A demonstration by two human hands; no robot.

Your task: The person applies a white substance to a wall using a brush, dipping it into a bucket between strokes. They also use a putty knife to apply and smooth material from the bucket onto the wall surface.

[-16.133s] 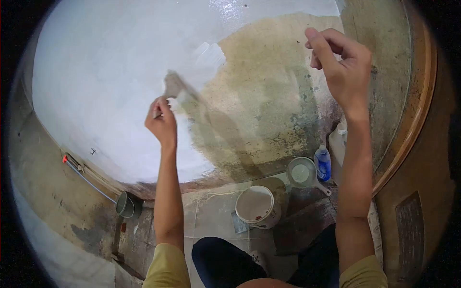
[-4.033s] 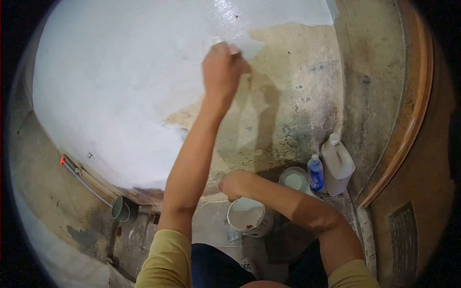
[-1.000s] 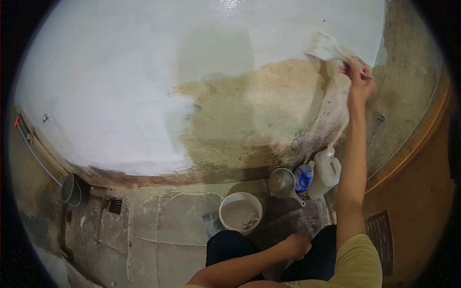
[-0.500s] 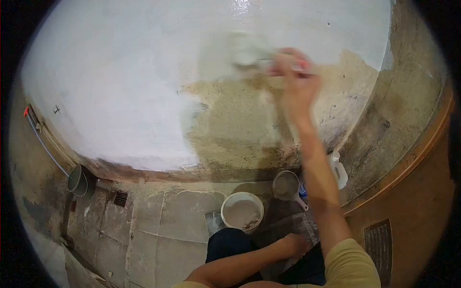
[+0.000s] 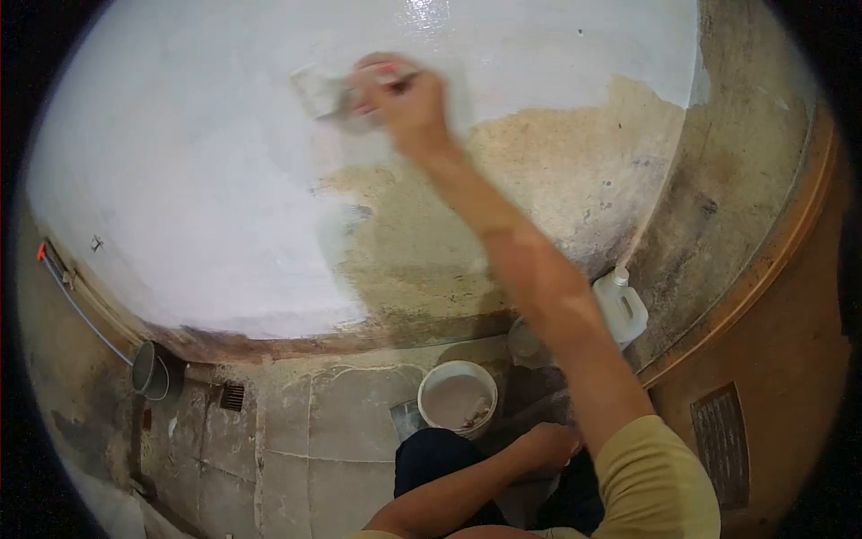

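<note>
My right hand point(image 5: 395, 94) is raised against the wall, fingers closed around the handle of a wide paintbrush point(image 5: 316, 90). Motion blurs the brush head, which is at the white-coated part of the wall point(image 5: 197, 171). Below and to the right of that coat, bare stained wall point(image 5: 431, 225) shows. My left hand point(image 5: 549, 446) rests low by my right knee, its fingers curled and partly in shadow, with nothing visible in them. In front of my knees stands a white bucket point(image 5: 459, 366) holding a greyish-white liquid.
A white plastic jug point(image 5: 620, 305) stands at the wall's right corner. A round pan-like scoop point(image 5: 525, 344) is partly hidden behind my right forearm. At far left are a dark bucket point(image 5: 148, 370), a floor drain point(image 5: 233, 396) and a blue pole point(image 5: 85, 310). An orange-brown ledge point(image 5: 763, 292) runs along the right.
My right hand has swept the brush leftward and slightly up across the white coat. The view has shifted a little; more of the white jug shows. My left hand stays by the knee.
</note>
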